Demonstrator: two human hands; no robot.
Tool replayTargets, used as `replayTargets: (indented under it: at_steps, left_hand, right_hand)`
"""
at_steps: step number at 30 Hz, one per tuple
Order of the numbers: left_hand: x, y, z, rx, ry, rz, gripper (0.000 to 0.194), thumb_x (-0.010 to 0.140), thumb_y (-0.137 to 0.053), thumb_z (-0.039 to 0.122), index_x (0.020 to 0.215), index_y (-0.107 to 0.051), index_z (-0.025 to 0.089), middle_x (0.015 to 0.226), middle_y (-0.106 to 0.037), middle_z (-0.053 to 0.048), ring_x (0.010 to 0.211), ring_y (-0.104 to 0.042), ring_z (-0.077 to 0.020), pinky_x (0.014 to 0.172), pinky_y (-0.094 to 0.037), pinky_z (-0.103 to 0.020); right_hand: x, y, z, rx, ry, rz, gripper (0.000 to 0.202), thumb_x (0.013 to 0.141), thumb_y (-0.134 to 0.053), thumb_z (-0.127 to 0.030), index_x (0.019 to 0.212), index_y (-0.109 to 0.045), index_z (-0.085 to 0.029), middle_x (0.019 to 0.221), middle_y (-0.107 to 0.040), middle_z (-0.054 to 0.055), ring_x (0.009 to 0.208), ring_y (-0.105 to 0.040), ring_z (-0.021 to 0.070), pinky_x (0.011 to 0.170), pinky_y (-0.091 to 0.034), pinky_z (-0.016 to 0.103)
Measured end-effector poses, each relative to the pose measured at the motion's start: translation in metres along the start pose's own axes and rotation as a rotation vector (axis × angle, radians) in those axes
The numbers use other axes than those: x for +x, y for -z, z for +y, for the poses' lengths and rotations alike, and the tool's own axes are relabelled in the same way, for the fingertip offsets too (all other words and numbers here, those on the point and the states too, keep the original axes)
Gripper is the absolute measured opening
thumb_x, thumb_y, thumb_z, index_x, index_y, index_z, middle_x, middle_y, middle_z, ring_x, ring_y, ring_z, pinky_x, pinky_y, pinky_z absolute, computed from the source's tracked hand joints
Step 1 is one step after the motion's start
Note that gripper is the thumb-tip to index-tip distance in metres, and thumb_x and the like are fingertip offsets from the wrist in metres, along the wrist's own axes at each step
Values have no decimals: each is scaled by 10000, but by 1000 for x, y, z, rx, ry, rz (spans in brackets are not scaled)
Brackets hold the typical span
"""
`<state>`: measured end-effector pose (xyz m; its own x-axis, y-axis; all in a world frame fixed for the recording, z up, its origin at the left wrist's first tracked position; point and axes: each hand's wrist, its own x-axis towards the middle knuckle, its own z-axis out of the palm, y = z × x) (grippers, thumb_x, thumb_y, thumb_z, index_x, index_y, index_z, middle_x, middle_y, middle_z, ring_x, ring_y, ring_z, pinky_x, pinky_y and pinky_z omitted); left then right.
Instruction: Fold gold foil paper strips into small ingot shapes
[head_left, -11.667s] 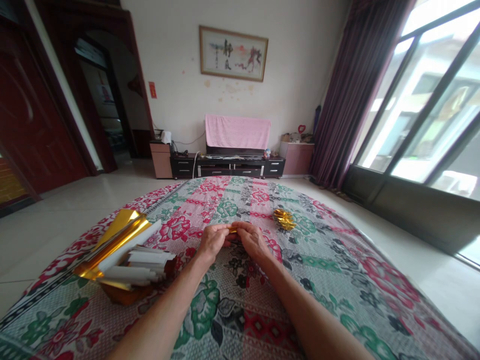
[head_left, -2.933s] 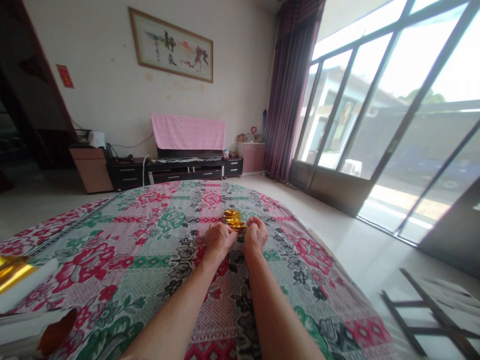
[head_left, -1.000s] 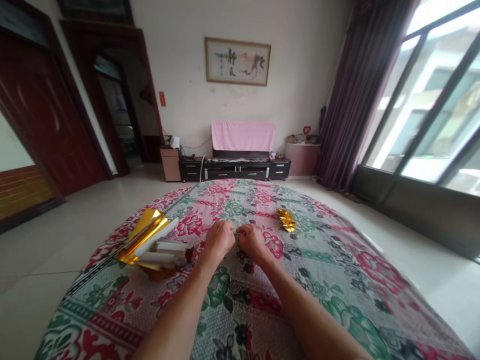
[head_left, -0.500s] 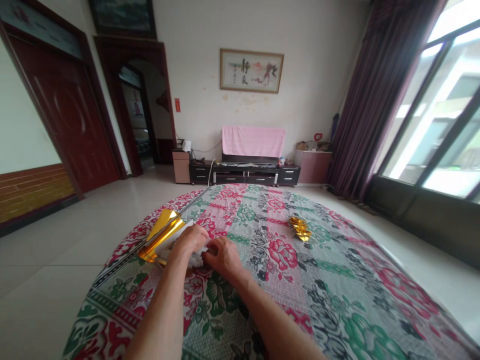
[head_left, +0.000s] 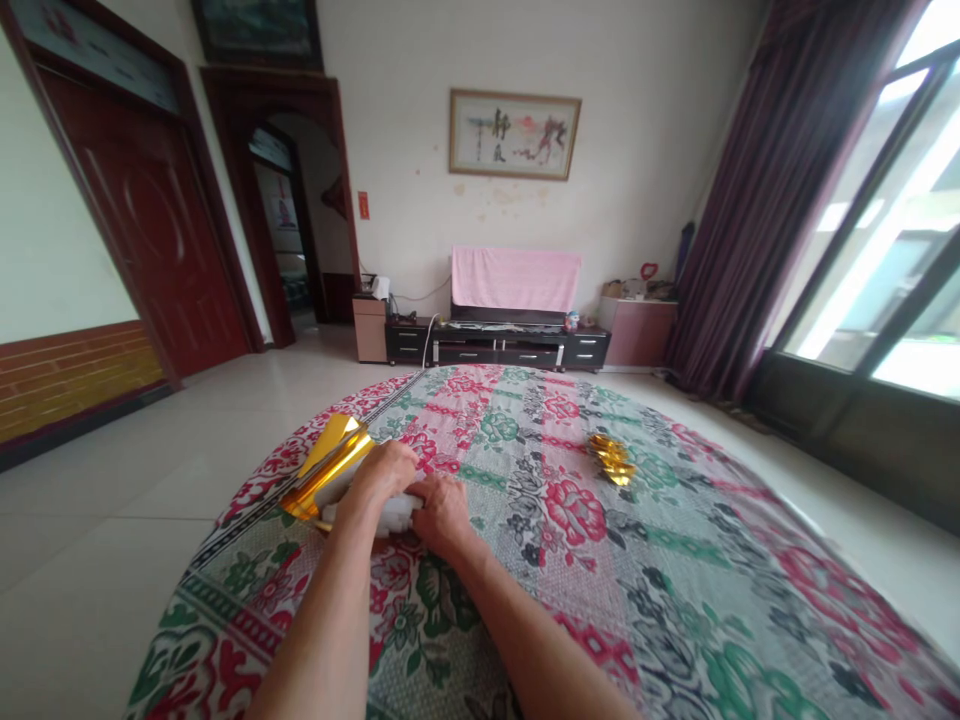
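Currently, the left hand (head_left: 388, 468) and right hand (head_left: 444, 508) are at the white rolls (head_left: 397, 513) beside gold foil (head_left: 337, 472) on the cloth-covered tabletop (head_left: 675, 575), fingertips too hidden to tell either grip.

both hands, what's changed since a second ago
The left hand and right hand have moved left, from the middle of the cloth to the white bundle; what their grip holds is unclear. The gold folded pieces and gold sheet stay where they lay.

left hand (head_left: 391, 468), right hand (head_left: 444, 510), both shifted leftward — now at the white papers (head_left: 397, 514)
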<state>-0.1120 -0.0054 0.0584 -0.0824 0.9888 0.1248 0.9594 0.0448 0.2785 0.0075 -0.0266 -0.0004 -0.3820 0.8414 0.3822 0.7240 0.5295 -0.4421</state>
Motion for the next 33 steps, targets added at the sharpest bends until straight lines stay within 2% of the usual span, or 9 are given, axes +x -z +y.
replayTargets:
  at_steps: [3,8,16,21,24,31,33]
  left_hand:
    - [1,4,-1,-67,45,19,306,738,-460,169,914,-705,221,963,-705,-41,896,-635,-155,750,-458,-206]
    - [0,8,-2,-133,147,165,343,763,-422,183,986,-679,225,1049,-679,-24,992,-601,-165,819,-438,-209]
    - [1,0,-5,-186,237,297,378,779,-389,147,1042,-654,207,1081,-664,-45,1037,-582,-177,885,-422,-236]
    - [2,-5,-5,-202,237,290,370,780,-404,156,1047,-653,216,1069,-669,-41,1033,-585,-185,878,-430,-247]
    - [2,-7,-4,-196,238,267,371,770,-410,162,1037,-661,223,1074,-667,-41,1024,-589,-200,865,-441,-266]
    - [3,-10,-2,-197,227,266,366,763,-415,164,1022,-667,222,1067,-670,-34,1010,-594,-191,857,-446,-253]
    - [3,-8,-2,-198,227,277,362,770,-408,162,1010,-672,224,1059,-672,-33,1002,-597,-189,856,-445,-251]
  right_hand:
    - [3,-3,9,20,-4,27,333,661,-501,-149,900,-708,-252,794,-652,38,749,-554,171,663,-359,251]
    - [7,-3,27,-1,-67,125,338,648,-502,-114,879,-713,-243,798,-654,45,745,-568,169,656,-374,235]
    - [18,4,37,-19,-144,170,340,650,-486,-72,865,-700,-226,815,-636,56,750,-576,171,668,-385,236]
    - [30,0,34,29,-180,171,328,659,-498,-92,894,-687,-221,822,-637,58,766,-582,178,694,-391,252]
    - [32,-3,36,104,-183,218,310,677,-513,-128,950,-647,-191,847,-645,59,767,-583,174,705,-401,253]
    - [24,0,44,272,-110,275,291,659,-510,-145,941,-581,-155,814,-618,41,695,-551,147,663,-425,236]
    - [19,5,42,286,-101,324,319,643,-491,-130,953,-563,-142,826,-602,49,698,-542,145,670,-429,241]
